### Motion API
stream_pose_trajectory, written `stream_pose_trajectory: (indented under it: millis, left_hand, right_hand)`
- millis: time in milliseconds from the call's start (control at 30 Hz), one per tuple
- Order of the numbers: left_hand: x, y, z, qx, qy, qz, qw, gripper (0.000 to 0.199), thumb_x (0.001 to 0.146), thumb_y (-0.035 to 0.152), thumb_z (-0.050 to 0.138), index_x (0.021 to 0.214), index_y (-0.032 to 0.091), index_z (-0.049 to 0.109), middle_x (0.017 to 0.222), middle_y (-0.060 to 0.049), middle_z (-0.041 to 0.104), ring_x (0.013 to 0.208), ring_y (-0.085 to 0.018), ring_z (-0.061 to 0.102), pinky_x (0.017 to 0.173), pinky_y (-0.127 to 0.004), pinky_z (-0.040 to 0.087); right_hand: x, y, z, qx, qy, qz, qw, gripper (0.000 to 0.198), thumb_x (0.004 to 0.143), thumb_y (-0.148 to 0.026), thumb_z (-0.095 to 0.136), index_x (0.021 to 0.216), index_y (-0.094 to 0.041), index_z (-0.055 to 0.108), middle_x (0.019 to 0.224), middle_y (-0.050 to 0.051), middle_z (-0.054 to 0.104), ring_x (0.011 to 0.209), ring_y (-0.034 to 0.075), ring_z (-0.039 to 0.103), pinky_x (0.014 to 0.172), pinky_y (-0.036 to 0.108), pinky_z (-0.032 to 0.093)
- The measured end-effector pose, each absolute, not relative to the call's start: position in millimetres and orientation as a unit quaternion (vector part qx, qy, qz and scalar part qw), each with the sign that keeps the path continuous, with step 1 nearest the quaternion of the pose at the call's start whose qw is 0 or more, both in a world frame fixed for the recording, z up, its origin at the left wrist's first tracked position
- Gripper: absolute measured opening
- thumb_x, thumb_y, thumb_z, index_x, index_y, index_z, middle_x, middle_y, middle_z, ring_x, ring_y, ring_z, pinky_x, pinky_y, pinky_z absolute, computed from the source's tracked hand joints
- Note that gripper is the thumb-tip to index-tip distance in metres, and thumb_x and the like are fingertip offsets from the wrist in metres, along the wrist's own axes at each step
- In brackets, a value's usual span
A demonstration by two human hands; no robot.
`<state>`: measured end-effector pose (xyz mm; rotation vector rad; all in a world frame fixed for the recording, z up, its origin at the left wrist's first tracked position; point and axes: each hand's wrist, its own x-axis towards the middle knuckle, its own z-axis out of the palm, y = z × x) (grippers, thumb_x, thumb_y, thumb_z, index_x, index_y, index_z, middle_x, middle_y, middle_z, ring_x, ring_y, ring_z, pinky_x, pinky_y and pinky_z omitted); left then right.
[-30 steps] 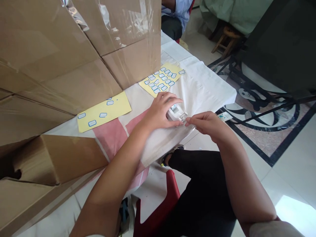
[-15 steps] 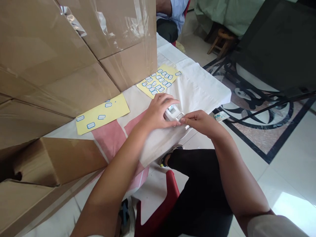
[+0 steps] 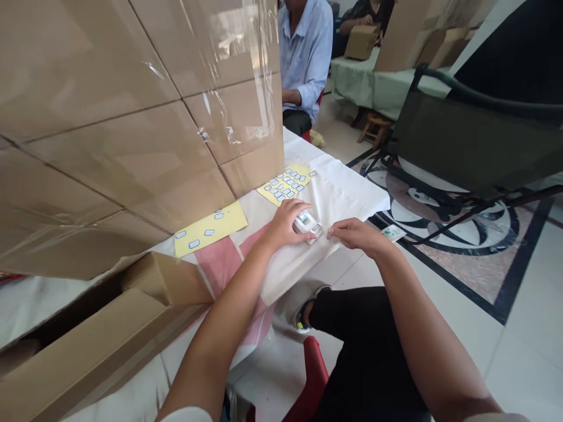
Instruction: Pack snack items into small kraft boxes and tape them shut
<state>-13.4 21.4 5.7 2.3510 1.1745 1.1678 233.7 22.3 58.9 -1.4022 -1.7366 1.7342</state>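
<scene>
My left hand (image 3: pixel 287 224) is wrapped around a small white box-shaped item (image 3: pixel 307 224) on the cloth-covered table. A greyish-green patch and a small label area show on the item's upper face. My right hand (image 3: pixel 352 233) is just to the right of it, apart from it, with thumb and fingertips pinched together. Whatever may be in that pinch is too small to make out. Beyond my left hand lies a yellow sheet (image 3: pixel 295 170) with many blue-bordered white stickers. A second yellow sheet (image 3: pixel 231 221) to the left carries only several such stickers.
Tall taped cartons (image 3: pixel 176 135) stand along the table's left side. An open carton (image 3: pixel 171 281) sits at the near left. The white tablecloth (image 3: pixel 343 181) ends at the right. A person (image 3: pixel 308 58) sits beyond; a folding chair (image 3: pixel 475 135) stands to the right.
My right hand has moved away from the white item to the right, leaving a gap. My left hand still holds the item. The view has tilted up, showing more of the room.
</scene>
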Motion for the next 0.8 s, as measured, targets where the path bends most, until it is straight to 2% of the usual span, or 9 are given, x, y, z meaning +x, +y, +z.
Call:
stream_pose_trajectory:
  millis: [133,233,300,400,467,600,667,733,800]
  left_hand:
    - [-4.9,13.4,31.7,0.78,0.407,0.464,0.1,0.057,0.093,0.06,0.06,0.135,0.021,0.054,0.132,-0.014,0.06,0.127,-0.031,0.051,0.112,-0.05,0.037]
    - [-0.1,-10.2,80.4,0.767,0.379,0.512,0.075,0.041,0.101,0.052,0.05,0.127,0.023,0.058,0.126,-0.011,0.063,0.121,-0.026,0.056,0.107,-0.046,0.043]
    - [-2.0,-38.2,115.9,0.739,0.355,0.571,0.05,0.031,0.102,0.045,0.051,0.121,0.024,0.061,0.114,-0.007,0.066,0.108,-0.022,0.062,0.097,-0.04,0.049]
    - [-14.3,-95.1,154.0,0.678,0.385,0.626,0.03,0.02,0.1,0.038,0.057,0.115,0.025,0.063,0.092,-0.001,0.064,0.085,-0.017,0.06,0.082,-0.032,0.05]
    - [-27.4,-137.8,166.1,0.67,0.452,0.585,0.061,0.023,0.096,0.038,0.064,0.115,0.025,0.062,0.09,0.0,0.061,0.08,-0.015,0.058,0.077,-0.03,0.049]
    - [-58.7,-221.8,168.9,0.662,0.566,0.479,0.108,0.042,0.084,0.042,0.079,0.118,0.025,0.063,0.099,-0.002,0.064,0.086,-0.017,0.061,0.076,-0.031,0.049]
    - [-75.1,-258.0,165.2,0.661,0.584,0.462,0.093,0.033,0.084,0.039,0.079,0.112,0.025,0.067,0.098,-0.002,0.066,0.085,-0.017,0.062,0.072,-0.03,0.049]
    - [-91.6,-286.9,160.1,0.661,0.588,0.464,0.037,0.015,0.091,0.036,0.072,0.101,0.025,0.071,0.092,-0.001,0.067,0.079,-0.015,0.063,0.066,-0.028,0.048]
    - [-107.9,-306.3,155.0,0.652,0.587,0.478,-0.042,0.015,0.097,0.034,0.064,0.093,0.024,0.074,0.084,-0.001,0.067,0.074,-0.014,0.063,0.064,-0.028,0.048]
  right_hand:
    - [235.5,2.4,87.0,-0.443,-0.608,0.616,0.236,0.046,0.078,-0.06,0.075,0.083,-0.014,0.074,0.049,-0.01,0.026,0.048,0.006,0.019,0.05,0.027,0.013]
    - [225.3,-14.3,105.7,-0.398,-0.632,0.611,0.262,0.046,0.079,-0.059,0.077,0.09,-0.014,0.076,0.05,-0.009,0.031,0.049,0.006,0.019,0.05,0.026,0.012]
    - [213.0,-25.8,117.5,-0.367,-0.655,0.602,0.271,0.044,0.077,-0.056,0.081,0.091,-0.015,0.077,0.055,-0.006,0.045,0.05,0.007,0.028,0.05,0.025,0.018]
    - [188.2,-47.7,134.1,-0.309,-0.688,0.581,0.307,0.039,0.076,-0.054,0.083,0.087,-0.017,0.077,0.079,0.004,0.069,0.065,0.013,0.053,0.06,0.027,0.038]
    - [169.7,-67.5,142.7,-0.269,-0.722,0.549,0.325,0.035,0.081,-0.053,0.079,0.088,-0.018,0.077,0.088,0.007,0.072,0.071,0.015,0.057,0.063,0.028,0.041]
    - [130.3,-119.0,151.0,-0.191,-0.825,0.435,0.306,0.029,0.095,-0.043,0.065,0.099,-0.019,0.079,0.064,0.0,0.06,0.054,0.011,0.042,0.053,0.026,0.031]
    - [107.8,-147.2,152.9,-0.137,-0.859,0.396,0.292,0.027,0.098,-0.038,0.06,0.102,-0.018,0.079,0.06,-0.002,0.058,0.052,0.011,0.041,0.053,0.026,0.031]
    - [83.4,-172.9,156.5,-0.096,-0.875,0.385,0.277,0.027,0.1,-0.035,0.057,0.102,-0.018,0.078,0.067,0.0,0.064,0.055,0.011,0.047,0.055,0.025,0.034]
    - [59.1,-192.8,163.6,-0.087,-0.885,0.382,0.251,0.026,0.1,-0.033,0.055,0.102,-0.019,0.077,0.073,0.0,0.068,0.059,0.012,0.051,0.058,0.025,0.037]
